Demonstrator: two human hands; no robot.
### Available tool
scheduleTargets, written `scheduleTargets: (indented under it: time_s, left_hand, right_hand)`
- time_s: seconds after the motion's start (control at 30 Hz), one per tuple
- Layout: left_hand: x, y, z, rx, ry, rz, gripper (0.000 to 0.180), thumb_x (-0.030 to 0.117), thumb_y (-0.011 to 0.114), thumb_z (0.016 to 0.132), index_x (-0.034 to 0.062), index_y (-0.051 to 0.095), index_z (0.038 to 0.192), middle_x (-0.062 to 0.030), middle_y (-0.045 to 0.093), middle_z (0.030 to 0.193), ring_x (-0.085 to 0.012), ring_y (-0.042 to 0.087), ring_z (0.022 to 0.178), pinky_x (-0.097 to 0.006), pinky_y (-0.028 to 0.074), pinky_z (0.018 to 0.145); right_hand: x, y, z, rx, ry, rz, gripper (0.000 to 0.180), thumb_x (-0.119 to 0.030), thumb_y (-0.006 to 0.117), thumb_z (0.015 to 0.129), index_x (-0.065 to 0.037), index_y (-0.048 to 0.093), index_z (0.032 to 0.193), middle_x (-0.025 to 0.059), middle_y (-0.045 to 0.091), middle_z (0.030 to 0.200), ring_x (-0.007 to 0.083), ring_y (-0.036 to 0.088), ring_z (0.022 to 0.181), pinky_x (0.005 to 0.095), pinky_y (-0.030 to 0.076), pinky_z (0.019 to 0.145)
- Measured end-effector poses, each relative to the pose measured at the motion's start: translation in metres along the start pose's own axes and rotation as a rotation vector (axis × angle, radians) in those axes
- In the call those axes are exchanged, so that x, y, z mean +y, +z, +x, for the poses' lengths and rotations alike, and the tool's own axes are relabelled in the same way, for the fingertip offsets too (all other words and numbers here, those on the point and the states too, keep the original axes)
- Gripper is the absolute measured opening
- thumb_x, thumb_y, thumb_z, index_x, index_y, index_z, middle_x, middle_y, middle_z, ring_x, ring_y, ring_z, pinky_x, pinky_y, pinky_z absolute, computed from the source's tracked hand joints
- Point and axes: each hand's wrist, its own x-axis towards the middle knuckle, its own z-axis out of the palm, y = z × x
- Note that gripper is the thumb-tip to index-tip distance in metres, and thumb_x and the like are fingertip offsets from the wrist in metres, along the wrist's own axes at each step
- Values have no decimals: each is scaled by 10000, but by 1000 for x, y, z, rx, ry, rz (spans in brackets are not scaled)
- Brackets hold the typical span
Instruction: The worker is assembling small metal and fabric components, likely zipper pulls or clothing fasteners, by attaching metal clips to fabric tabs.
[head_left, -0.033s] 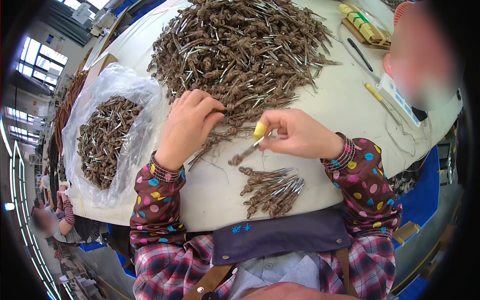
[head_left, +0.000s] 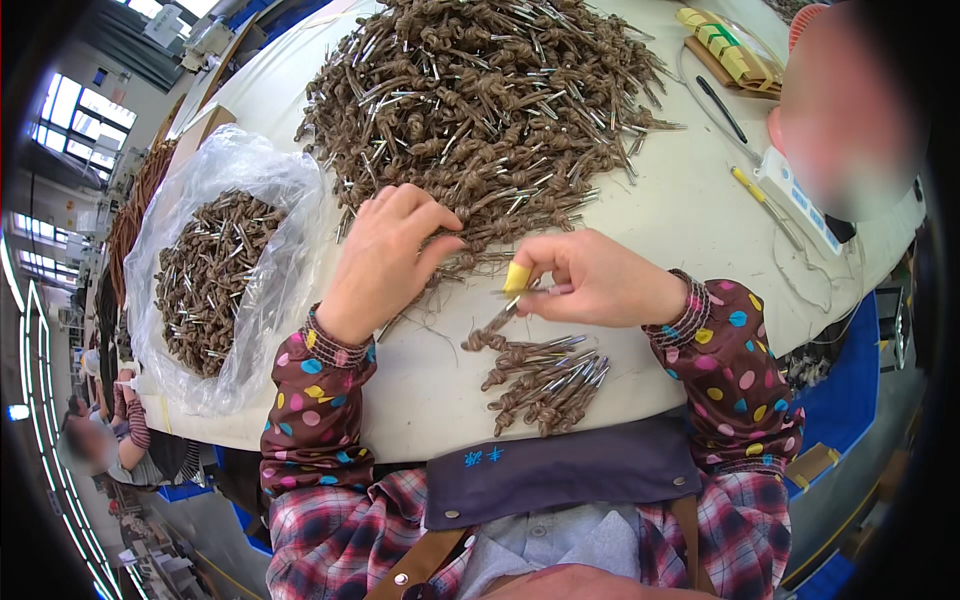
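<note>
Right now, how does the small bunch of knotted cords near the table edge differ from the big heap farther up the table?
The small bunch holds only a handful of cords lying roughly parallel, metal tips pointing one way; the big heap holds far more, tangled in every direction. The small bunch lies untouched just below the right hand; the left hand rests on the big heap's near edge. Both are brown knotted cords with silvery metal ends, on the same pale table.

A factory hall: a big heap of knotted cords (head_left: 480,110) covers the pale worktop (head_left: 690,230), a plastic bag (head_left: 215,270) holds more, and rows of high windows (head_left: 70,105) light other seated workers (head_left: 110,440).
</note>
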Motion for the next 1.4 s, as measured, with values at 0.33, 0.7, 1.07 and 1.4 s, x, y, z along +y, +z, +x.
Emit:
scheduleTargets:
  time_s: [0.33,0.7,1.07,1.4]
  left_hand:
    - [11,29,-11,-138,-31,92,260,239,747,709,83,638,887,-54,557,829,-255,546,852,-358,410,761]
    - [23,17,-1,345,121,-105,325,147,764,699,101,605,978,-54,598,948,-236,575,841,-348,445,756]
    - [17,3,1,272,86,-108,283,102,720,743,108,652,1018,-24,587,1018,-200,563,853,-352,422,824]
    - [18,17,2,442,212,168,188,40,694,731,94,637,901,15,631,868,-169,595,797,-395,439,807]
  right_hand:
    - [6,-1,-2,22,-166,-152,244,-207,719,804,-49,638,972,77,638,806,172,588,639,261,468,582]
    - [8,0,4,421,-5,-10,221,-174,705,824,-1,633,940,60,592,704,88,483,594,251,410,543]
    - [11,-6,6,425,58,-45,155,-108,676,853,-12,651,972,-31,614,731,8,444,619,185,374,559]
    - [14,2,10,413,53,271,172,-129,654,876,13,637,973,15,661,835,52,587,771,204,458,679]
